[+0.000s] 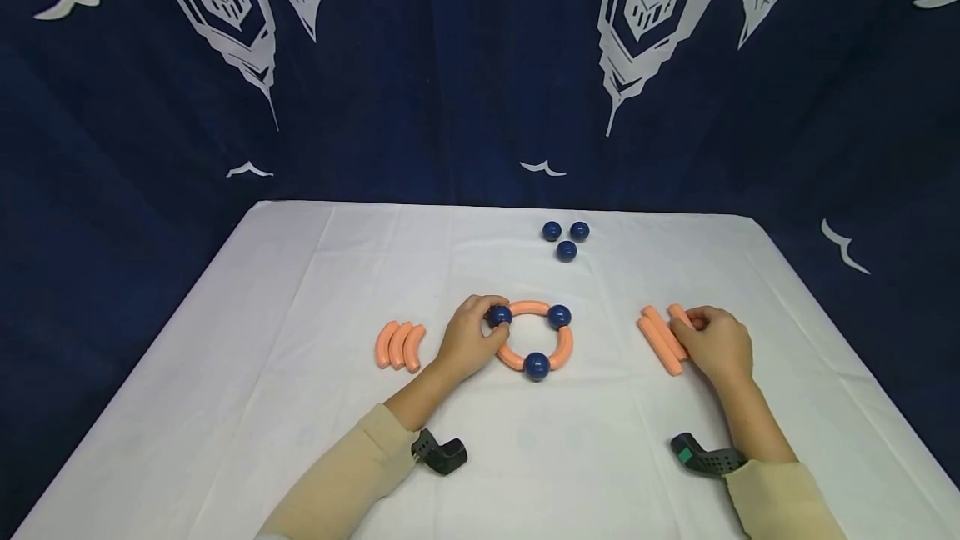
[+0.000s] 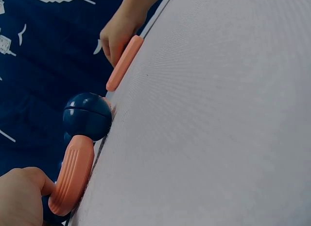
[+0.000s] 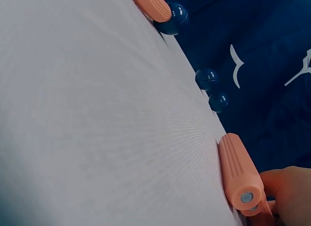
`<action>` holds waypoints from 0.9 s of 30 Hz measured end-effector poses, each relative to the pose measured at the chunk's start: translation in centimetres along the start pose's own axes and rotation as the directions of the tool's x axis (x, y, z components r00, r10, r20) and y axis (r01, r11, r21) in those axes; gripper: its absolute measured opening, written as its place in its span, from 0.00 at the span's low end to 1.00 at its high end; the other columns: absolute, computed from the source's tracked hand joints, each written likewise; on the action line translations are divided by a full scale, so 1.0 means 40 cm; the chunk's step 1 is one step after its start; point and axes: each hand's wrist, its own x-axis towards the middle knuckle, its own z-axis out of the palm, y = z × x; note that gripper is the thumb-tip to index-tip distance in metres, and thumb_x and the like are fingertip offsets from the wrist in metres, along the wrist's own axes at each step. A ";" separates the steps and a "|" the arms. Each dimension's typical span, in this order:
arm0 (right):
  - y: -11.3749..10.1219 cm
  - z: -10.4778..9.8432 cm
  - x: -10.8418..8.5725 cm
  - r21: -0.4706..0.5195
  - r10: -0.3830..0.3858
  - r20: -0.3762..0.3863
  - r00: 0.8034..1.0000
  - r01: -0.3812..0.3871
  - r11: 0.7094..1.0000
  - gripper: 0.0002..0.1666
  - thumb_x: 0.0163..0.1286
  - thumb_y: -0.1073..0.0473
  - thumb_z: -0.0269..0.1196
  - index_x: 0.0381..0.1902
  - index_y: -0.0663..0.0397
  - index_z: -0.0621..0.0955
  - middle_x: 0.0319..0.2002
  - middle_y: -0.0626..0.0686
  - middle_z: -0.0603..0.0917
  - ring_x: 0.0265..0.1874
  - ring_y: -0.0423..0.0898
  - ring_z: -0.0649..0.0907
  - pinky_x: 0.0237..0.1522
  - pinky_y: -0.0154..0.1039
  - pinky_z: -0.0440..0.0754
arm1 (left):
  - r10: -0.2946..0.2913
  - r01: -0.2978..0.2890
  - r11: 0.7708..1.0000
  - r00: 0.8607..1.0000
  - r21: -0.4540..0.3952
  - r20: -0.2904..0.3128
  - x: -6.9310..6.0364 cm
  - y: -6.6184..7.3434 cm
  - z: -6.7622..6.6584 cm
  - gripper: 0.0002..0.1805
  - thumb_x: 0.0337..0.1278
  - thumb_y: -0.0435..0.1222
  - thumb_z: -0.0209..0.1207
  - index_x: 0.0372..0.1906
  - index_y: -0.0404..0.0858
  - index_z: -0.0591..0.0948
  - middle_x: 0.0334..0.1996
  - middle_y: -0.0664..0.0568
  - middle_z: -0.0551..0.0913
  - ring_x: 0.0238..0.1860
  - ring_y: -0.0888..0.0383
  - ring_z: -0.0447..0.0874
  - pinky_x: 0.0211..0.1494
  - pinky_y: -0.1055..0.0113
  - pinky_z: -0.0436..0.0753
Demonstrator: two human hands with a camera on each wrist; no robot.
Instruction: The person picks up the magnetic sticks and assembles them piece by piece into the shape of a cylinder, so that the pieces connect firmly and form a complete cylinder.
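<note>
A ring of curved orange pieces (image 1: 562, 347) joined by three blue balls (image 1: 537, 366) lies at the middle of the table. My left hand (image 1: 470, 338) pinches the ring's upper-left ball (image 1: 499, 316) between thumb and fingers. In the left wrist view a curved piece (image 2: 74, 175) meets a ball (image 2: 88, 116) beside my thumb. On the right, my right hand (image 1: 717, 344) pinches the rightmost of several straight orange sticks (image 1: 660, 345), its thumb and fingers near the upper end. The right wrist view shows a stick's metal end (image 3: 247, 197) near my fingers.
Three curved orange pieces (image 1: 400, 346) lie side by side left of the ring. Three loose blue balls (image 1: 566, 251) stand near the back of the white-covered table (image 1: 300, 290). A dark blue curtain (image 1: 450, 90) with white prints hangs behind.
</note>
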 end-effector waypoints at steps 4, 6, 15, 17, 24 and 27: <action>-0.009 -0.002 0.003 -0.006 0.017 -0.008 1.000 -0.017 1.000 0.23 0.67 0.53 0.61 0.43 0.72 0.81 0.32 0.64 0.81 0.31 0.57 0.78 0.29 0.43 0.69 | 0.006 -0.006 1.000 1.000 -0.004 -0.003 0.000 -0.003 -0.002 0.18 0.53 0.33 0.63 0.52 0.39 0.81 0.44 0.47 0.80 0.47 0.53 0.79 0.53 0.58 0.77; -0.015 -0.005 0.004 -0.001 0.029 -0.016 0.999 -0.029 1.000 0.23 0.66 0.53 0.61 0.44 0.72 0.80 0.33 0.64 0.81 0.32 0.57 0.79 0.30 0.44 0.70 | 0.007 -0.007 1.000 1.000 -0.008 -0.002 0.000 -0.002 -0.003 0.18 0.53 0.33 0.63 0.52 0.38 0.81 0.44 0.46 0.80 0.46 0.53 0.79 0.53 0.58 0.77; -0.058 -0.031 0.004 0.088 -0.007 -0.072 0.997 0.014 0.996 0.22 0.66 0.52 0.62 0.45 0.69 0.82 0.34 0.60 0.82 0.28 0.48 0.77 0.25 0.37 0.70 | -0.010 0.010 1.000 1.000 -0.003 0.011 0.002 0.002 -0.004 0.18 0.54 0.33 0.62 0.53 0.39 0.81 0.44 0.46 0.79 0.46 0.53 0.78 0.52 0.58 0.77; -0.076 -0.038 0.003 0.132 -0.006 -0.048 0.999 0.012 0.991 0.24 0.67 0.51 0.62 0.46 0.69 0.82 0.35 0.60 0.82 0.27 0.44 0.76 0.22 0.34 0.71 | -0.007 0.007 1.000 1.000 -0.001 0.006 0.003 0.004 -0.006 0.18 0.54 0.33 0.62 0.52 0.39 0.81 0.44 0.46 0.79 0.45 0.53 0.78 0.52 0.58 0.77; -0.156 -0.059 -0.022 0.339 0.029 0.082 0.996 -0.055 0.939 0.29 0.66 0.46 0.65 0.51 0.66 0.80 0.36 0.56 0.81 0.26 0.35 0.77 0.24 0.30 0.77 | -0.022 0.022 1.000 1.000 0.000 0.015 0.003 0.003 -0.006 0.18 0.55 0.34 0.62 0.53 0.39 0.81 0.45 0.47 0.79 0.47 0.53 0.79 0.54 0.58 0.77; -0.190 -0.057 -0.041 0.401 0.002 0.090 0.996 -0.038 0.915 0.27 0.65 0.47 0.66 0.51 0.65 0.80 0.34 0.50 0.81 0.26 0.35 0.78 0.26 0.29 0.78 | -0.022 0.022 1.000 1.000 -0.004 0.022 0.001 0.001 -0.004 0.18 0.55 0.34 0.62 0.53 0.39 0.81 0.46 0.47 0.79 0.48 0.53 0.79 0.55 0.59 0.76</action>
